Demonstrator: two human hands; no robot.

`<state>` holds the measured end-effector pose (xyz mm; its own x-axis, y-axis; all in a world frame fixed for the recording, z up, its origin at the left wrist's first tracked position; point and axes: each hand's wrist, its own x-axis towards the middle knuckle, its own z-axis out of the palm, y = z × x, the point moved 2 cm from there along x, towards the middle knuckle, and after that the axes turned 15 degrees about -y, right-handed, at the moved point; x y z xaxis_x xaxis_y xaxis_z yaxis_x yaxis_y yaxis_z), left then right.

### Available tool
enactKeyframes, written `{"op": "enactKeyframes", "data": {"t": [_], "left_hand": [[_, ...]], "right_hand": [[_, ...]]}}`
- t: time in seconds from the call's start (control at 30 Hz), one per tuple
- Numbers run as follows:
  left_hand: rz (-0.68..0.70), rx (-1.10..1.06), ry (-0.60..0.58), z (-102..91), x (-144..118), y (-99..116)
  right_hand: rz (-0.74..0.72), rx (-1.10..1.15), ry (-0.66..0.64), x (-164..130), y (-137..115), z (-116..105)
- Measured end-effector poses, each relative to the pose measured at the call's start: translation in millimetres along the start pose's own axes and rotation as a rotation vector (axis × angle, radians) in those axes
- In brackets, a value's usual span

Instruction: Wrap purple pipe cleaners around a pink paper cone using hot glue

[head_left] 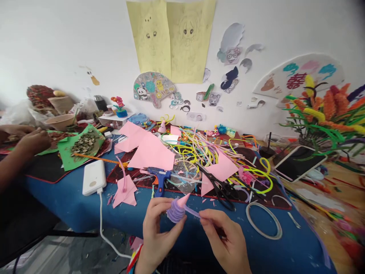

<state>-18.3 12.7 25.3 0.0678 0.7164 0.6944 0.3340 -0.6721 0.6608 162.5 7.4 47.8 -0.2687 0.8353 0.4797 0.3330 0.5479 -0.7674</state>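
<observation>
Between thumb and fingers, my left hand [159,232] grips a small pink paper cone [183,200] whose lower part is wrapped in rings of purple pipe cleaner [175,211]. The cone's bare pink tip points up and to the right. My right hand [225,238] pinches the loose end of that pipe cleaner, stretched out from the cone to the right. Both hands are held over the front edge of the blue tablecloth. Just beyond them lie a blue hot glue gun [161,179] and black scissors [221,190].
Pink paper sheets [152,150] and a heap of pipe cleaners [196,146] cover the dark mat. A white power bank [94,177] with a cable and a tape roll [264,220] lie in front. Another person's hands [31,139] work at the left. A phone [299,161] leans at right.
</observation>
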Motion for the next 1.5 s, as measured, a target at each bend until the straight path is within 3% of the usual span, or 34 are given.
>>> {"op": "enactKeyframes", "data": {"t": [0.3,0.5,0.83,1.0,1.5], "left_hand": [[0.05,0.063,0.0,2.3,-4,6],[0.04,0.038,0.029,4.3,-9,2],[0.029,0.055,0.06,2.6,-8,4],[0.102,0.061,0.057,3.5,-9,2],[0.138,0.055,0.016,4.3,-9,2]], "right_hand": [[0.074,0.17,0.034,0,-2,8],[0.039,0.171,0.036,-1,4,11],[-0.121,-0.086,-0.003,2,-5,7],[-0.164,-0.157,-0.029,3,-14,7],[-0.176,-0.181,-0.096,6,-21,6]]}}
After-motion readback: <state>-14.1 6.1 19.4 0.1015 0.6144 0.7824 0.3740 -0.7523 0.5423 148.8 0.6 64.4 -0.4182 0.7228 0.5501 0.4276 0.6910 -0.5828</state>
